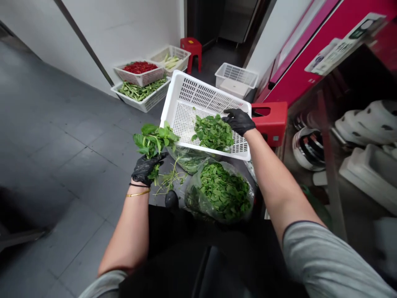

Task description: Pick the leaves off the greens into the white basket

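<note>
My left hand [145, 169], in a black glove, is closed round a bunch of leafy greens [155, 138], left of a white perforated basket [182, 111]. Leaves fan out above the fist and a few stick out below it. My right hand [240, 121], also black-gloved, reaches over the basket's right end. Its fingers are apart beside a pile of picked green leaves [214, 132], and nothing shows in them. Nearer to me stands a clear plastic bag [194, 186] full of leafy greens [225, 192]. Loose stems [173, 178] lie on the floor below my left hand.
A red stool [276, 124] stands by the basket's right end. At the back left are baskets of red chillies [139, 67], green pods [139, 91] and pale vegetable pieces [170, 61], near another red stool [191, 51]. Shelves with white containers [372, 174] line the right.
</note>
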Tool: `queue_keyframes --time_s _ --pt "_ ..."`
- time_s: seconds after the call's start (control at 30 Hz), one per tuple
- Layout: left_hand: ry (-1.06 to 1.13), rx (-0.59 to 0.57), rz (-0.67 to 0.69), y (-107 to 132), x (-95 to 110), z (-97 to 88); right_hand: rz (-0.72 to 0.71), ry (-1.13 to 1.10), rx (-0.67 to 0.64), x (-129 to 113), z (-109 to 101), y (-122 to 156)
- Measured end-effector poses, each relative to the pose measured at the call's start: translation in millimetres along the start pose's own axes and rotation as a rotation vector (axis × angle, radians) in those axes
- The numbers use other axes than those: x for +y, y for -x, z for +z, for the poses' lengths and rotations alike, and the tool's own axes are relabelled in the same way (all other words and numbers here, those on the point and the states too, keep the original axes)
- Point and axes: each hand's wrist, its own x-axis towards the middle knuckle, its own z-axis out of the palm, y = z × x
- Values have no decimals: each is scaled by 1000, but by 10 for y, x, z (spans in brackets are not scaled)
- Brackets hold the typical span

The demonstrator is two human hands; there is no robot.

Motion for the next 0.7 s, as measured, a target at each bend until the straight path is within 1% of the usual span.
queue_keyframes --time_s 0.03,0.07,0.13,0.17,0.2,0.23,0.27,0.3,0.37,0.43,0.47,0.57,0.6,0.63,0.7 --pt "36 -67 -50 35 2 22 25 -46 -49 -123 95 162" --pt "62 -143 -109 76 -6 53 42 -102 -132 -249 231 343" --pt "85 -282 -194 170 -57 142 80 -165 -263 -476 600 705" --pt "87 -344 -205 219 -98 195 154 -265 -365 -566 804 854" --pt "93 -397 -207 266 -147 250 210 -380 -403 -636 996 970" --pt "112 -427 -217 309 -197 304 229 -497 -353 -687 1158 1051" --pt "142 -433 -240 344 -243 355 238 -607 -272 -721 1279 1100" --pt "181 -423 -273 370 -281 403 232 -694 -177 -742 1353 1125" --pt "253 -387 -339 397 -324 485 236 -789 -16 -760 1372 1142" --pt "289 -370 -374 393 -325 548 270 -820 59 -759 1281 1168" --pt "301 -368 -385 384 -317 571 289 -829 61 -753 1219 1195" --pt "324 -347 -420 354 -302 591 334 -848 -35 -695 1038 1321" --pt "319 -349 -420 348 -309 585 355 -850 -41 -662 986 1367" --pt "305 -357 -415 347 -325 576 379 -851 0 -625 941 1411" --pt "269 -364 -364 358 -373 566 404 -842 144 -560 886 1479"
